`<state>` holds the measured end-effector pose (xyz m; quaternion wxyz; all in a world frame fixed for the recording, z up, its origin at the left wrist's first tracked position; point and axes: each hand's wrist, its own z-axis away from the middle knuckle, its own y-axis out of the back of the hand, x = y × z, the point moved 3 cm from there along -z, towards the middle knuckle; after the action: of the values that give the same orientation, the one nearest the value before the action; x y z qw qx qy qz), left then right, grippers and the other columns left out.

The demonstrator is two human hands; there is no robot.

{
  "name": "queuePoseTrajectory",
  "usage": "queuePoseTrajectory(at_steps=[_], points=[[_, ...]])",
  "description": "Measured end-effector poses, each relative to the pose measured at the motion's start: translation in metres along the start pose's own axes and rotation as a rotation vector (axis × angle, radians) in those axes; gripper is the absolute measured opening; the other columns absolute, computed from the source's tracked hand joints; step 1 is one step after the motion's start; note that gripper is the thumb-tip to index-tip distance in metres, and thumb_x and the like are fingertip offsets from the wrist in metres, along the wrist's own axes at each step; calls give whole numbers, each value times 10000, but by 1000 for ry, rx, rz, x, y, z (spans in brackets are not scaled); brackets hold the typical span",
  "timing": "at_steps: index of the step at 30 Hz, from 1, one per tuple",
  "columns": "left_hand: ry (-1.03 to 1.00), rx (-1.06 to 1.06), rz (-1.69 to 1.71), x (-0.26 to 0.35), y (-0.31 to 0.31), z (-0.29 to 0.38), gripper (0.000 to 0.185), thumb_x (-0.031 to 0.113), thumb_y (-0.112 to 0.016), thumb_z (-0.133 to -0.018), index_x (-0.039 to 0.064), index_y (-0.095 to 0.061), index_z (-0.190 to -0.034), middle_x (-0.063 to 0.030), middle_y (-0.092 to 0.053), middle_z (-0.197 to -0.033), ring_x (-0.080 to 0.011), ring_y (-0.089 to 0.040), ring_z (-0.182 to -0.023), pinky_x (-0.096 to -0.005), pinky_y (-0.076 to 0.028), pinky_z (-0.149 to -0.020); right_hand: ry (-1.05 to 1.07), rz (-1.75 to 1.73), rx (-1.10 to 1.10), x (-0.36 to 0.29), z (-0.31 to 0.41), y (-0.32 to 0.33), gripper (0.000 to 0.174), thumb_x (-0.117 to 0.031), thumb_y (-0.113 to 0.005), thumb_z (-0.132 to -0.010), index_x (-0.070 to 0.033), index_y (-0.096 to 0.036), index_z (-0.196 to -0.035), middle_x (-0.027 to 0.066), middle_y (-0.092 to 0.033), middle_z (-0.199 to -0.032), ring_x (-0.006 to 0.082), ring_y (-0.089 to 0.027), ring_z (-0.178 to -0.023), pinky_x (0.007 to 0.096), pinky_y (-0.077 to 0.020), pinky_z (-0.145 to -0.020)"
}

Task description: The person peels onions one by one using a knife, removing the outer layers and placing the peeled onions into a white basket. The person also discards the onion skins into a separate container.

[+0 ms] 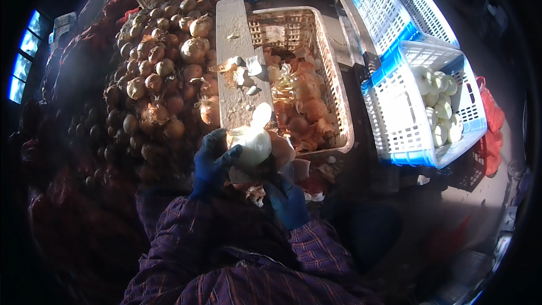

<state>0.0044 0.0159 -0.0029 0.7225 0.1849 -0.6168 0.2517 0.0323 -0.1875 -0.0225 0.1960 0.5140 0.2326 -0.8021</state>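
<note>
My left hand [211,163], in a blue glove, grips a large onion [253,147] from its left side. White flesh faces up on it, and a loose flap of skin [283,150] hangs at its right. Just below and to the right is my right hand [288,201], also gloved in blue, with its fingers curled in shadow. Whether it holds anything cannot be made out. Beyond the onion runs a wooden board [237,21] with scraps of onion skin [233,74] on it. A white piece [261,115] lies against the onion's far side.
Unpeeled onions [152,76] are heaped left of the board. At its right stands a dirty plastic crate [345,114] holding onion skins [307,97]. Farther right, a tilted white-and-blue crate [389,127] contains peeled onions [442,108]. Another such crate [381,12] stands behind it.
</note>
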Motion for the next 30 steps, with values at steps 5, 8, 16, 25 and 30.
queuePoseTrajectory(at_steps=[5,8,16,25,30], points=[[6,-7,-190,-3,-31,4,654,108,-687,-881,-64,-356,-1418,-125,-479,-1349,-189,-468,-1239,-318,-373,-1051,213,529,168,-13,21,8,368,-111,-624,-903,-4,-566,-1250,178,-670,-1031,246,-674,-868,356,-526,-724],[-161,6,-565,18,-36,0,743,149,-728,-839,-91,-334,-1421,-179,-476,-1361,-222,-446,-1279,-339,-351,-1075,426,643,226,-16,23,0,454,-218,-668,-886,-28,-545,-1279,178,-654,-948,342,-662,-804,427,-539,-670],[-494,35,-1035,29,-59,-4,650,245,-748,-779,77,-521,-1364,-217,-549,-1274,-374,-523,-1149,-458,-426,-964,265,644,161,-9,21,5,451,-217,-662,-890,-13,-541,-1272,196,-660,-1022,347,-673,-837,408,-548,-683],[-408,-37,-948,43,-58,-3,525,138,-695,-786,126,-614,-1305,-203,-502,-1374,-354,-485,-1258,-421,-402,-1048,-147,-148,71,-15,-11,29,222,-165,-599,-933,4,-644,-1069,39,-667,-846,99,-592,-762,261,-470,-706],[-380,-68,-606,25,-36,-9,507,182,-702,-784,145,-634,-1285,-190,-503,-1371,-346,-497,-1243,-416,-389,-1055,-182,-335,72,-3,-24,24,188,-185,-578,-954,-11,-644,-979,5,-610,-765,72,-546,-659,231,-435,-593]])
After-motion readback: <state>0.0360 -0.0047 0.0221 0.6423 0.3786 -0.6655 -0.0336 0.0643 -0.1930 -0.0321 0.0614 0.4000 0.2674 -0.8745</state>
